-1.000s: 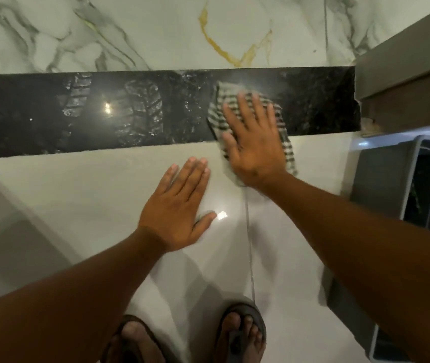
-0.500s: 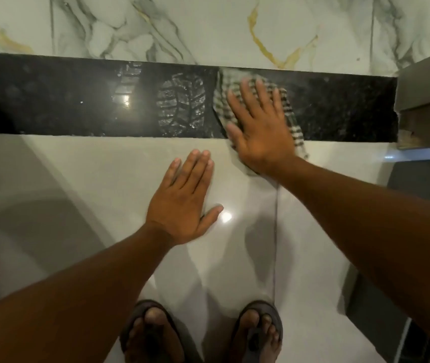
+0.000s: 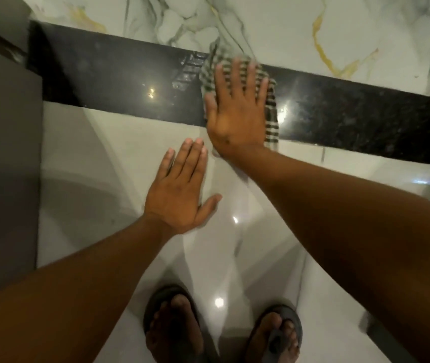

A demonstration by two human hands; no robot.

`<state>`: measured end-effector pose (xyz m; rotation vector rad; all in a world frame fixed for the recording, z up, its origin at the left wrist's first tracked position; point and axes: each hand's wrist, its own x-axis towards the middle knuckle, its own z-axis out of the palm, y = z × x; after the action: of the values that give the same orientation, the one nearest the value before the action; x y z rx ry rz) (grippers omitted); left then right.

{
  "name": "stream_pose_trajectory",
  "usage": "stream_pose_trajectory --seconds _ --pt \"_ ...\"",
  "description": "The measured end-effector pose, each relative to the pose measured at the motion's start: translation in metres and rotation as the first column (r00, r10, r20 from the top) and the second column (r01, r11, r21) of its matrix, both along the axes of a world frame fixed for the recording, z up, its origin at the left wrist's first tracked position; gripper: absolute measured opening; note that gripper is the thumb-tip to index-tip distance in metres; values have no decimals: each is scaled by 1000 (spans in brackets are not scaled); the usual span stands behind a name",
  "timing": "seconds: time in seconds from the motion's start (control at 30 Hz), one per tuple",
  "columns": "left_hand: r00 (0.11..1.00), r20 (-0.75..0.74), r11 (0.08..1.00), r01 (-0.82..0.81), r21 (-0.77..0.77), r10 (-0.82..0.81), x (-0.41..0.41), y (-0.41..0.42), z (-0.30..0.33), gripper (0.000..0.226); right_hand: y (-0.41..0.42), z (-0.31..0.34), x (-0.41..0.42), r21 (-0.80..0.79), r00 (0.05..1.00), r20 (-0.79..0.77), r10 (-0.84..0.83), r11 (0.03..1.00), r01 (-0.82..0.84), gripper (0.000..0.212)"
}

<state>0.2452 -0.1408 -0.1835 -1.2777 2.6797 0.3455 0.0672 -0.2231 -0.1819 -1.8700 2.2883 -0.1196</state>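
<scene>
Count on inspection: one checked cloth (image 3: 210,74), two bare hands, one black polished strip (image 3: 352,119), two feet in two dark sandals (image 3: 293,320). The cloth is grey-and-pale check and lies across the black strip. Its long axis runs across the strip's width, slanted slightly, from an upper end that crosses onto the veined marble surface (image 3: 274,27) down to a lower end at the strip's near edge, where the white glossy surface (image 3: 90,153) begins. The right hand (image 3: 234,113) lies flat on top of the cloth, fingers (image 3: 220,79) straight and spread, pressing rather than gripping, with no finger curled round the fabric. The cloth is directly beneath the palm and fingers. It shows past the fingertips at the top, beside the index finger on the left, and as a striped edge along the little-finger side on the right. The fingertips and the cloth's top end are blurred. The left hand (image 3: 179,189) holds nothing. It rests palm-down on the white surface, fingers straight and together, thumb out to the side, just below and to the left of the right wrist, and apart from the cloth. A grey panel (image 3: 1,153) borders the white surface on the left.
</scene>
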Motion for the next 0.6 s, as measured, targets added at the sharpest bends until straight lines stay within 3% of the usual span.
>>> stream_pose_trajectory --seconds 0.07,0.13,0.17,0.23,0.33,0.4,0.5,0.6 --pt "999 -1 999 -33 -36 33 34 -6 5 94 25 2 -19 28 968 34 249 968 -250 62" --pt "992 6 991 -123 -60 124 69 -13 8 94 56 5 -50 35 937 30 348 936 -349 62" --pt "984 23 982 -177 -65 179 83 -15 9 96 68 7 -62 44 954 30 300 953 -301 61" --pt "970 36 969 -237 -69 240 97 -17 8 98 75 8 -67 55 999 1 52 997 -52 61" --pt "972 21 970 -234 -59 236 94 -19 7 99 39 9 -36 51 945 -60 -320 945 323 66" --pt "969 17 968 -244 -64 246 96 -17 5 99 0 11 -4 55 923 -58 -379 922 382 71" --pt "969 6 966 -245 -77 247 96 -17 3 102 -54 7 53 55 984 -4 -176 983 176 71" --pt "955 13 953 -294 -66 296 95 -17 1 104 -70 5 96 40 982 30 187 981 -188 67"
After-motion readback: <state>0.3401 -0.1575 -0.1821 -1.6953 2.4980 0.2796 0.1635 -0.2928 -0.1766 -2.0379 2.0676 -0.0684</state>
